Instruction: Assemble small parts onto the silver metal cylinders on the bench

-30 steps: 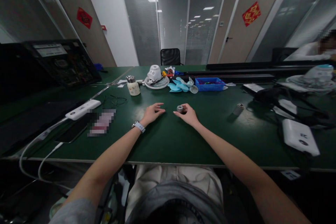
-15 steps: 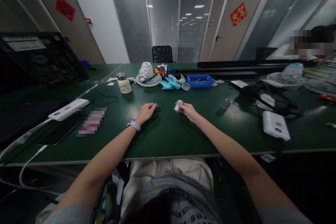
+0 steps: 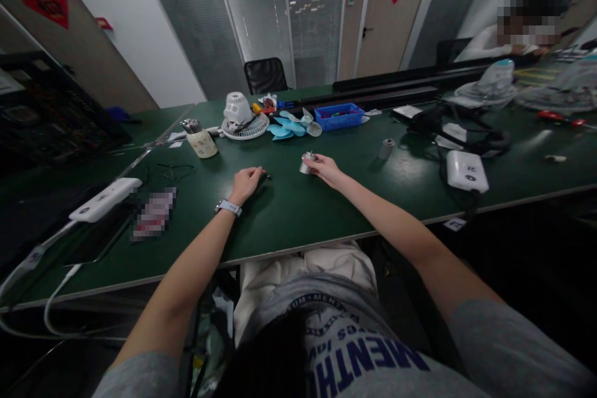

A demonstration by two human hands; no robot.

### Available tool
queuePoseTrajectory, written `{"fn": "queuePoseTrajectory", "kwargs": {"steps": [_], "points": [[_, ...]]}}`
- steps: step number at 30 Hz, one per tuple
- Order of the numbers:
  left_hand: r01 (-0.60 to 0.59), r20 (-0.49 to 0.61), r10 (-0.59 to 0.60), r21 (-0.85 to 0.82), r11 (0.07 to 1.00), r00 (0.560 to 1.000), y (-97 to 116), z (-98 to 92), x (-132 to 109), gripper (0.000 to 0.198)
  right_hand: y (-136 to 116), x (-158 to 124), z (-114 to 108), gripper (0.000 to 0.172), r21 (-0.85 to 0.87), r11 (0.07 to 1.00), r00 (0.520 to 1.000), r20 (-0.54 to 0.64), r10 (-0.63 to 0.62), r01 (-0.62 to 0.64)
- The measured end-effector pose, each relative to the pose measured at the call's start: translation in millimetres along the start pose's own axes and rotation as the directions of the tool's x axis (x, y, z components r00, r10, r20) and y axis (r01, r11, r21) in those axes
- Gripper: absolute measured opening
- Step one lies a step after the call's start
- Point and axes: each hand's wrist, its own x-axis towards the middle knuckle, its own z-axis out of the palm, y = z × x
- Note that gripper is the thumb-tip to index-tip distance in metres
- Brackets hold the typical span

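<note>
Small silver metal cylinder point(image 3: 306, 164) with a thin pin on top is in the right hand point(image 3: 329, 171), thumb and fingers pinching its side, slightly tilted over the dark green tabletop point(image 3: 280, 217). Can't tell if its bottom touches. Left hand point(image 3: 247, 183) is well apart from it, fingers closed on a tiny dark piece point(image 3: 267, 176), too small to make out. Another grey metal cylinder point(image 3: 386, 149) stands off to the right, and pale blue plastic fan blades point(image 3: 288, 127) lie behind, next to a bright blue plastic tray point(image 3: 342, 124).
</note>
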Motion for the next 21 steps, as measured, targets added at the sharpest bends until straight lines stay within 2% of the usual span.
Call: {"fn": "queuePoseTrajectory", "kwargs": {"steps": [2,4,7,9,11,15,21], "points": [[0.0,0.005,0.0,-0.005,1.0,1.0,2.4,-1.7,-1.2,0.048,-0.1,2.2,-5.3,0.043,-0.15,0.982,0.992,-0.049,-0.12,0.112],[-0.001,0.015,0.001,-0.013,1.0,1.0,4.3,-3.3,-2.3,0.048,-3.2,6.4,-16.9,0.045,-0.308,0.939,0.96,-0.179,-0.215,0.153],[-0.004,0.025,0.005,-0.029,1.0,1.0,4.4,-4.3,-2.4,0.049,-10.7,13.6,-48.8,0.043,-0.554,0.827,0.843,-0.396,-0.363,0.096],[-0.002,0.021,0.002,-0.03,1.0,1.0,3.1,-4.3,-1.9,0.05,-15.0,15.7,-75.8,0.041,-0.678,0.735,0.762,-0.464,-0.451,0.023],[-0.005,0.017,0.006,-0.03,1.0,1.0,1.9,-4.4,-1.6,0.05,-17.2,14.7,-101.1,0.038,-0.731,0.68,0.715,-0.502,-0.487,-0.05],[-0.005,0.018,0.005,-0.026,1.0,1.0,1.0,-4.9,-2.5,0.051,-17.3,11.0,-130.1,0.039,-0.743,0.651,0.673,-0.562,-0.481,-0.155],[-0.01,0.014,0.011,-0.026,1.0,1.0,-0.5,-4.3,-2.4,0.054,-18.6,12.7,-133.3,0.042,-0.749,0.621,0.666,-0.587,-0.46,-0.23]]}}
